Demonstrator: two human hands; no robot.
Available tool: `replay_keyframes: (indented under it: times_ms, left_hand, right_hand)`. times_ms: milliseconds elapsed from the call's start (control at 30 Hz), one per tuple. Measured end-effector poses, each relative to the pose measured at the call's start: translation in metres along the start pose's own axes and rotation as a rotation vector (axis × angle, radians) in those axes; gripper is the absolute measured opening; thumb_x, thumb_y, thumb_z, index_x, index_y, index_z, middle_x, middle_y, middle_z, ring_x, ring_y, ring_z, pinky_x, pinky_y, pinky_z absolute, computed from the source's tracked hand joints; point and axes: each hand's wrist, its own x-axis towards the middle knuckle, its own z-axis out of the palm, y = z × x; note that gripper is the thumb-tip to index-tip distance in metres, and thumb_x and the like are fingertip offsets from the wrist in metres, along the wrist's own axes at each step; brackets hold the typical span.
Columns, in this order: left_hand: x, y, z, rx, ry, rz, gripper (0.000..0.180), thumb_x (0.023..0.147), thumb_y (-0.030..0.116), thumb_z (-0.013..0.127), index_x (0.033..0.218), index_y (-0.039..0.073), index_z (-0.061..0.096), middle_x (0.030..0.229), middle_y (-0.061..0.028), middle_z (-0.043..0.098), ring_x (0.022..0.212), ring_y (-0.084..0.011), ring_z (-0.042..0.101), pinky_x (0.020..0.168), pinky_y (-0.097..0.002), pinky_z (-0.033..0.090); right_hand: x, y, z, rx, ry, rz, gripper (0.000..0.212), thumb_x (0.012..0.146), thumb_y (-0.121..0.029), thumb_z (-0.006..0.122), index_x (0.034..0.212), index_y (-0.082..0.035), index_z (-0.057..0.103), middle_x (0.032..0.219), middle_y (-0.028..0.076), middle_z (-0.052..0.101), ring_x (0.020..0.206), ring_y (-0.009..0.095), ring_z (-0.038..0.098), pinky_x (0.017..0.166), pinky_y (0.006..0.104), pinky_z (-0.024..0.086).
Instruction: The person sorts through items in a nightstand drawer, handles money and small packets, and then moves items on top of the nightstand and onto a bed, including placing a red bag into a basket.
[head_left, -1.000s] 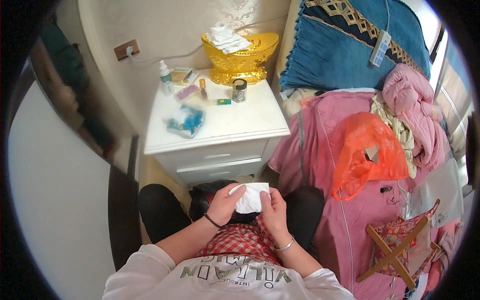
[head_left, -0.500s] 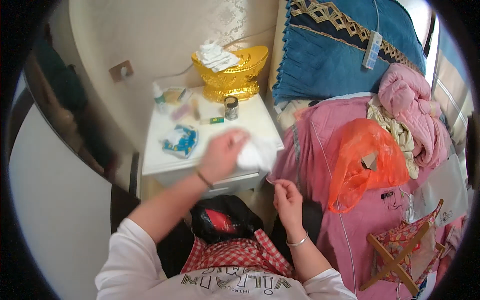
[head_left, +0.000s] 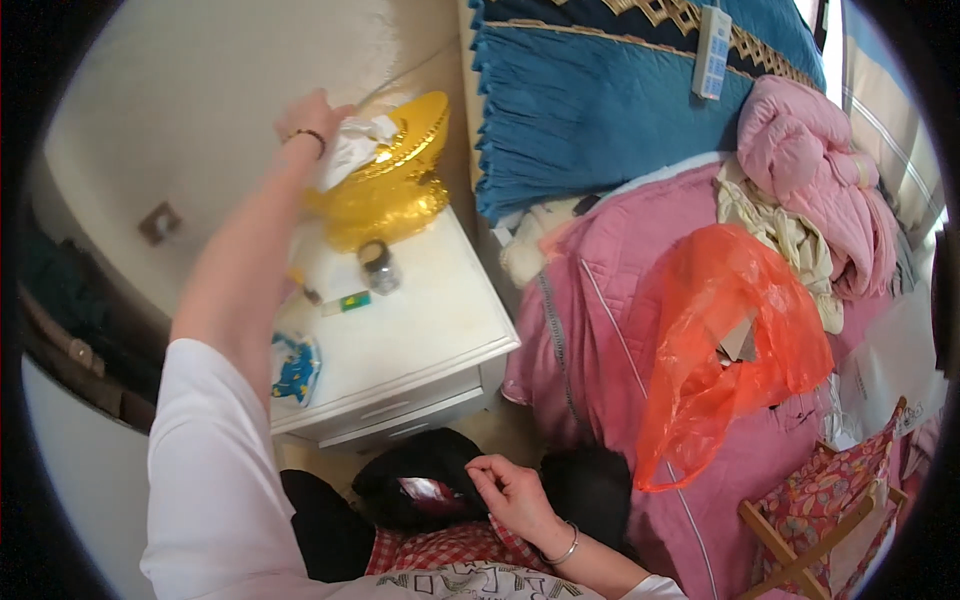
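Observation:
My left hand (head_left: 315,118) reaches far out over the white nightstand (head_left: 440,330). Its fingers are curled, partly hidden and a little blurred, against crumpled white tissue (head_left: 356,150). The tissue lies at the top of a shiny gold ingot-shaped holder (head_left: 395,205) at the back of the nightstand. Low over my lap, my right hand (head_left: 515,497) keeps thumb and forefinger pinched; what is between them, if anything, is too small to make out. Just beyond it sits a black plastic bag (head_left: 400,470) with something red and shiny inside.
A dark-lidded jar (head_left: 378,268), a small green box (head_left: 347,304) and a blue patterned packet (head_left: 295,368) stand on the nightstand. On the pink bed (head_left: 600,330) to the right lie an orange plastic bag (head_left: 740,330) and a folding wooden-legged stool (head_left: 820,510). A power strip (head_left: 712,55) rests against the blue headboard.
My left hand has gone up and away with the white tissue, from the nightstand's front edge to the gold holder. My right hand has drawn down and left, toward my lap. The view has shifted.

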Motion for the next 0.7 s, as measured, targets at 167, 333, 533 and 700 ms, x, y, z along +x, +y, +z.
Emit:
replay_keyframes:
  times_ms: [167,333,533,700]
  left_hand:
    - [-0.004,0.025,0.024,0.296,0.267,0.395,0.050,0.085,0.042,0.052,0.125,0.013,0.047,0.125,-0.0104,0.050,0.114,-0.0281,0.048,0.093,-0.0396,0.041]
    - [0.052,-0.105,0.068,0.336,-0.236,0.616,0.057,0.093,0.036,0.039,0.138,0.003,0.029,0.145,-0.0153,0.025,0.134,-0.0265,0.024,0.111,-0.0348,0.018]
    - [0.022,-0.015,0.081,0.001,-0.098,0.521,0.050,0.094,0.031,0.042,0.136,0.007,0.035,0.143,-0.0117,0.032,0.134,-0.0261,0.026,0.109,-0.0341,0.020]
    - [-0.002,-0.014,0.019,0.067,0.361,0.681,0.043,0.093,0.026,0.045,0.132,0.006,0.041,0.141,-0.0104,0.035,0.133,-0.0258,0.027,0.109,-0.0347,0.020]
  right_hand:
    - [0.001,0.007,-0.005,0.000,0.027,0.128,0.016,0.087,-0.012,0.058,0.099,-0.003,0.057,0.067,0.011,0.060,0.055,0.017,0.056,0.054,0.0283,0.045]
    - [0.003,0.009,0.017,-0.012,-0.103,-0.083,0.014,0.088,-0.016,0.054,0.095,-0.004,0.056,0.074,0.015,0.062,0.069,0.029,0.062,0.061,0.0368,0.047]
    - [-0.017,0.013,-0.004,-0.131,0.028,-0.102,0.013,0.086,-0.017,0.054,0.090,-0.005,0.055,0.072,0.015,0.059,0.070,0.035,0.058,0.063,0.0396,0.046]
    - [-0.071,-0.022,-0.032,-0.191,0.359,-0.339,0.012,0.085,-0.015,0.058,0.093,-0.006,0.059,0.080,0.014,0.061,0.071,0.032,0.060,0.060,0.0369,0.048]
